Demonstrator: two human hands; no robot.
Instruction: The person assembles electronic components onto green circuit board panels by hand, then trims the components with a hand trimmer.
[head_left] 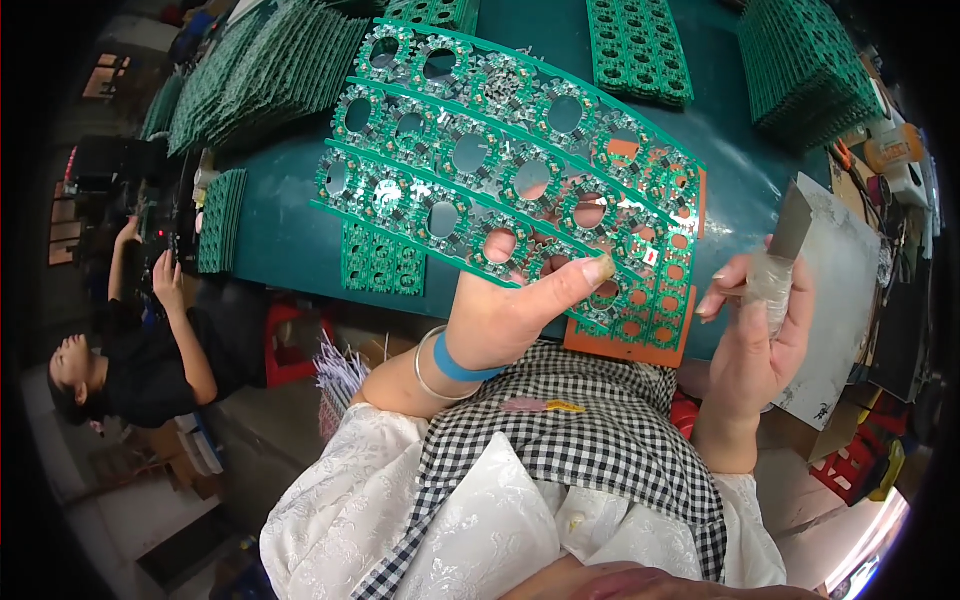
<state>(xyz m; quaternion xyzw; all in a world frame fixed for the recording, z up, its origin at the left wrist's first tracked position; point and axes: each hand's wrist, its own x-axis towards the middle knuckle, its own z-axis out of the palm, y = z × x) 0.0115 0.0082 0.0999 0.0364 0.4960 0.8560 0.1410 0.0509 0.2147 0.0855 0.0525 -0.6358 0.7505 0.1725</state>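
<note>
Green circuit panel (500, 168) is over the table (285, 200), pinched by the left hand (505, 320), thumb on top, perhaps to keep it steady. Apart, the right hand (755, 345) curls round the wrapped handle (769, 280) of a flat blade (792, 222), maybe for safe holding.

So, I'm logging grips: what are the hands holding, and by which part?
Left hand: green board panel, by its near edge, thumb on top. Right hand: flat-bladed tool, by its wrapped handle.

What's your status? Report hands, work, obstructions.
Left fingers gripping green circuit panel. Right fingers holding metal blade by wrapped handle. Orange sheet behind panel's right end.
</note>
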